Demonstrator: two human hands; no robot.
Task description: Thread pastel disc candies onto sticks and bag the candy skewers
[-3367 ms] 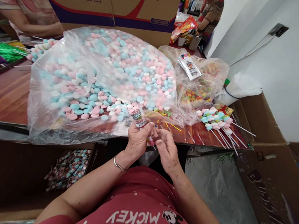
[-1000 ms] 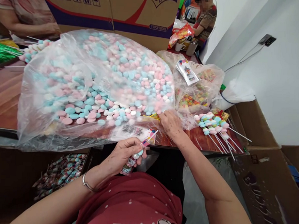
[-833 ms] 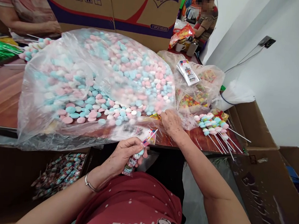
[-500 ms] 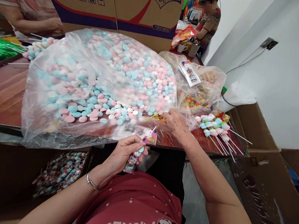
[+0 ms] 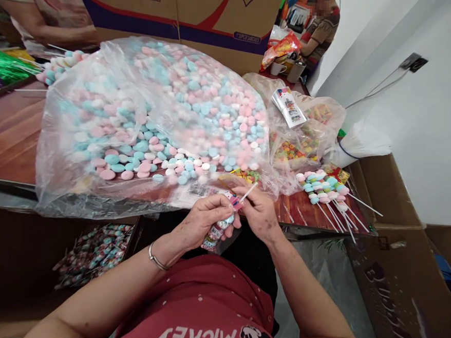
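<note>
My left hand [image 5: 196,221] is closed around a candy skewer [image 5: 215,234] in a clear printed wrapper, held tilted in front of the table edge. Its white stick [image 5: 250,191] pokes out of the gathered wrapper top, up and to the right. My right hand [image 5: 263,215] is at that gathered neck, fingers pinched together beside the stick; whatever is between them is too small to make out. Just beyond my hands lies a large clear plastic bag [image 5: 74,179] of pink, blue and white candies [image 5: 144,168]. Unwrapped candy skewers [image 5: 322,188] lie to the right.
Thin silvery strips [image 5: 287,212] lie near the table's front edge. A stack of printed wrappers [image 5: 289,107] rests on bags of colourful candy [image 5: 294,148]. Wrapped skewers fill a box [image 5: 96,252] below left. A large carton [image 5: 173,26] stands behind; two people are beyond the table.
My right hand has come back from the table to the wrapper's neck. My left hand has moved slightly up and right with the skewer.
</note>
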